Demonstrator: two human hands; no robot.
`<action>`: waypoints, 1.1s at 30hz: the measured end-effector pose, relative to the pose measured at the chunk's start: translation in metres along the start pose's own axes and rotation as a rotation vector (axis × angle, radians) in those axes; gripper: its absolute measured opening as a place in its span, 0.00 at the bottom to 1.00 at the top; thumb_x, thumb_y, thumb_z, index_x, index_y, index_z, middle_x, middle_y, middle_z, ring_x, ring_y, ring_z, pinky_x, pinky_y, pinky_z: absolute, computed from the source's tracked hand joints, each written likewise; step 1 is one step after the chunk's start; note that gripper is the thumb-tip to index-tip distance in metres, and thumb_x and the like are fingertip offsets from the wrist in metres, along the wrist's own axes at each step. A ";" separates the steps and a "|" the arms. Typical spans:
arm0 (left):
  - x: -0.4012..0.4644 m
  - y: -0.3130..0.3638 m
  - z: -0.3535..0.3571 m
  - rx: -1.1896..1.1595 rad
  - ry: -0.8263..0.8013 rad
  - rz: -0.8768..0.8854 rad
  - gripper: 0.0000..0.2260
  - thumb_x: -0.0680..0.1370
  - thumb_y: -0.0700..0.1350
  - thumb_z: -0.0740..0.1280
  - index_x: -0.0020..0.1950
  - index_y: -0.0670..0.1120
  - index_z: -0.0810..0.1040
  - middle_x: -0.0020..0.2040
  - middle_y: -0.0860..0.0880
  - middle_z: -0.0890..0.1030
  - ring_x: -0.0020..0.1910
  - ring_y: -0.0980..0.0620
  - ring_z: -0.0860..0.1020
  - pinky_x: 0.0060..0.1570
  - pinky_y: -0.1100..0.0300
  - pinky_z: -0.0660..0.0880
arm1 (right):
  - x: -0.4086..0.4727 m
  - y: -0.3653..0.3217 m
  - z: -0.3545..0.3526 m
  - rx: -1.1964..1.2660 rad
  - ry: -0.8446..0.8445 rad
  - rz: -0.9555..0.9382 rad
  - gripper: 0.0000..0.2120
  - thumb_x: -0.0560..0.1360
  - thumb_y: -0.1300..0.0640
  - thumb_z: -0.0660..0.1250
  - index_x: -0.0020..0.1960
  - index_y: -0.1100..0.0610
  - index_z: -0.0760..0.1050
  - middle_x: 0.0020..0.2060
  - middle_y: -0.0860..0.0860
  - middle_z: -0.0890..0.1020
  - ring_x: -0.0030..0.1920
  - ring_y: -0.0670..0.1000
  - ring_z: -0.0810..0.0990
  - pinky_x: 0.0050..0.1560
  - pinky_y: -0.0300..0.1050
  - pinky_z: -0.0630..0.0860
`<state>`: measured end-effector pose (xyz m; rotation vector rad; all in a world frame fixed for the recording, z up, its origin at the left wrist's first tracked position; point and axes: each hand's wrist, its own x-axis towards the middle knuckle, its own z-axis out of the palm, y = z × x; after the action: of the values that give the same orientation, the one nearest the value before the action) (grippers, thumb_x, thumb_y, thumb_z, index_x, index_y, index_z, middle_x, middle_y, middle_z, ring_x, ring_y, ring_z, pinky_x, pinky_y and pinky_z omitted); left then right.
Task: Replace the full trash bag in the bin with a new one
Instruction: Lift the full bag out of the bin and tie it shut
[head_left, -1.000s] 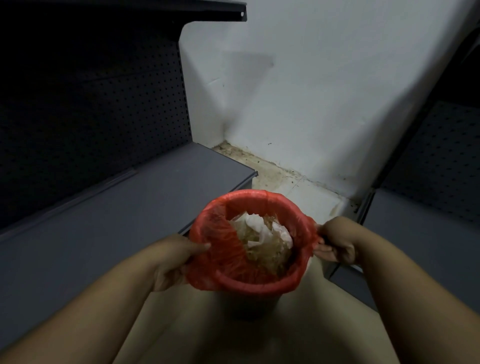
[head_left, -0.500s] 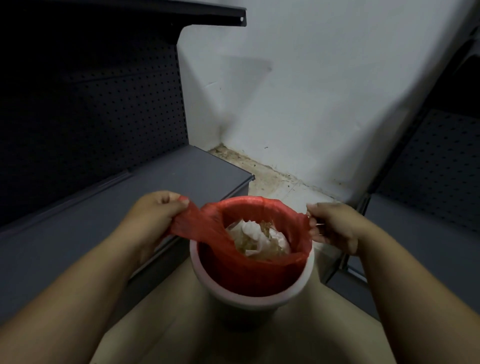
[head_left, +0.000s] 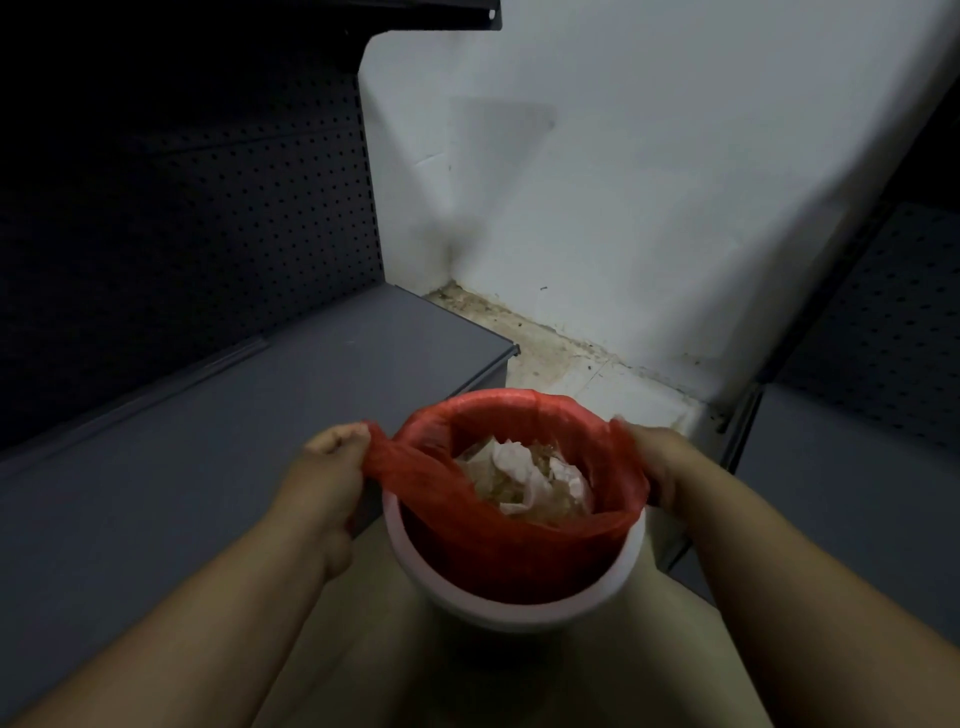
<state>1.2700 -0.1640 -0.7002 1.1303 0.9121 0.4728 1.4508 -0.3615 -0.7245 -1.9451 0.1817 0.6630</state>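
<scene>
A round white bin (head_left: 519, 608) stands on the floor between two shelf units, low in the middle of the view. Inside it sits a red trash bag (head_left: 498, 551), filled with crumpled white paper and brownish waste (head_left: 524, 480). My left hand (head_left: 324, 483) pinches the bag's left edge and pulls it out to the left, off the rim. My right hand (head_left: 657, 465) grips the bag's right edge at the bin's right side. The near part of the bag's mouth has come off the rim and sags inside the bin; the far part still stands above it.
A grey metal shelf (head_left: 208, 441) with a dark pegboard back (head_left: 182, 234) runs along the left. Another grey shelf (head_left: 852, 493) is at the right. A white wall (head_left: 623, 182) rises behind, with a dirty floor strip (head_left: 561, 358) at its foot.
The bag's rim was folded over the bin a second ago; both hands have since peeled its edges off the rim, and the white rim shows at the near side.
</scene>
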 end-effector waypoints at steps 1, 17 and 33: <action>0.000 0.001 0.001 -0.044 -0.003 -0.045 0.10 0.79 0.42 0.59 0.39 0.46 0.75 0.38 0.45 0.77 0.35 0.48 0.75 0.42 0.57 0.73 | 0.001 -0.002 0.001 0.007 0.024 -0.031 0.15 0.79 0.52 0.60 0.40 0.60 0.76 0.37 0.58 0.80 0.38 0.56 0.79 0.42 0.45 0.78; 0.017 0.032 -0.001 0.170 0.033 0.208 0.19 0.76 0.28 0.59 0.67 0.35 0.67 0.57 0.39 0.77 0.44 0.51 0.77 0.45 0.67 0.78 | -0.008 -0.054 -0.009 -0.163 0.155 -0.601 0.17 0.75 0.61 0.67 0.64 0.61 0.74 0.51 0.57 0.83 0.45 0.55 0.83 0.55 0.56 0.79; 0.032 0.057 -0.012 0.697 0.225 0.675 0.11 0.77 0.37 0.60 0.56 0.39 0.79 0.54 0.38 0.81 0.54 0.40 0.79 0.58 0.50 0.74 | -0.050 -0.087 -0.039 -0.201 -0.017 -0.517 0.06 0.75 0.65 0.66 0.39 0.62 0.78 0.35 0.57 0.79 0.36 0.52 0.75 0.38 0.42 0.75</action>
<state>1.2848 -0.1118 -0.6621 2.0772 0.8985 0.8785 1.4588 -0.3636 -0.6166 -2.0597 -0.4024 0.3613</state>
